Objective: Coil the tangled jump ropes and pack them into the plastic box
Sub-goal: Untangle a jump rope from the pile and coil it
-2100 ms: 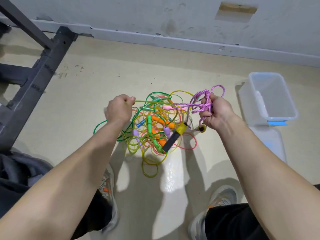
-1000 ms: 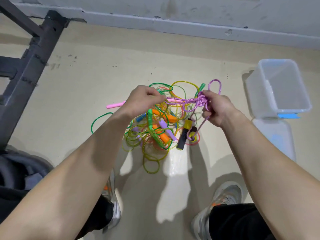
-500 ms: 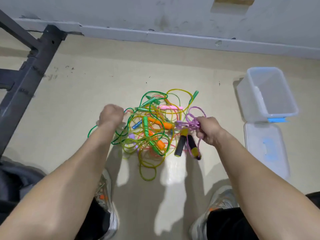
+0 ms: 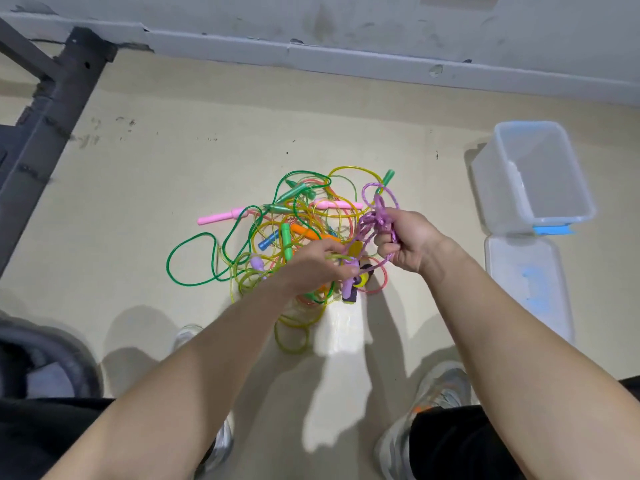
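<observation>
A tangle of jump ropes (image 4: 277, 233) lies on the floor, green, yellow, orange and pink cords with coloured handles. My right hand (image 4: 412, 242) grips a bunched purple braided rope (image 4: 379, 216) held above the pile's right side. My left hand (image 4: 322, 265) is over the pile's near right part, its fingertips pinching the purple strand close to a black-and-yellow handle (image 4: 360, 277). The clear plastic box (image 4: 533, 174) stands open at the right with nothing inside.
The box's lid (image 4: 526, 285) lies flat on the floor just in front of the box. A dark metal frame (image 4: 52, 109) runs along the left. The wall's baseboard (image 4: 346, 60) is at the back. My shoes (image 4: 436, 403) are near the bottom edge.
My left hand crossed from the pile's left side to its right and took the purple strand. My right hand lifted the purple bunch higher.
</observation>
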Tool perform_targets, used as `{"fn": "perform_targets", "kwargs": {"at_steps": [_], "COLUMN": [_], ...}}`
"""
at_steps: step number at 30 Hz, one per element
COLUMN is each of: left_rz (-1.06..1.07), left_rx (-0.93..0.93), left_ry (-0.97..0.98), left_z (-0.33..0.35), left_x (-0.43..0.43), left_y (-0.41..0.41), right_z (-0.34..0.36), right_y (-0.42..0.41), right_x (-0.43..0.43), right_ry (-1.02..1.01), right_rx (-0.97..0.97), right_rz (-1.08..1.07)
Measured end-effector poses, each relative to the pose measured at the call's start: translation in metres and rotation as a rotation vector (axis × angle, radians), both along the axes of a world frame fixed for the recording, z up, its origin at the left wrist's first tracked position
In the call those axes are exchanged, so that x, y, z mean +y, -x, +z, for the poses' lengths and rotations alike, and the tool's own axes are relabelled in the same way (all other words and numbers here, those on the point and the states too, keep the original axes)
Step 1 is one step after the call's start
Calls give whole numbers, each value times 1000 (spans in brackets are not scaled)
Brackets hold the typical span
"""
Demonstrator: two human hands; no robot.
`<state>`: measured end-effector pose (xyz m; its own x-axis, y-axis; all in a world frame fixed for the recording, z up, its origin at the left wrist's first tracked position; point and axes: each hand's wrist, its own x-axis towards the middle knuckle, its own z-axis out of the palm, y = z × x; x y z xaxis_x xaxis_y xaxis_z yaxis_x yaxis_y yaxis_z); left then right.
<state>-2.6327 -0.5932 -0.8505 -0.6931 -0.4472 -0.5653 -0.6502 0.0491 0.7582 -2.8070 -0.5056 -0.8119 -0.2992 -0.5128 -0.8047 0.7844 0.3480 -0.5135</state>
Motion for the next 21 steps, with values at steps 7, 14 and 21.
{"fn": "perform_targets", "kwargs": {"at_steps": [7, 14, 21], "left_rz": [17, -31, 6], "left_rx": [-40, -247, -136], "left_ry": [396, 962, 824], "left_z": [37, 54, 49], "left_x": [-20, -15, -24], "left_y": [-4, 5, -3], "right_z": [-24, -33, -24], "right_y": [1, -12, -14], "right_x": [17, 15, 15], "right_ry": [-152, -175, -178], "right_rx": [243, 237, 237], "right_rz": [-62, -51, -114]}}
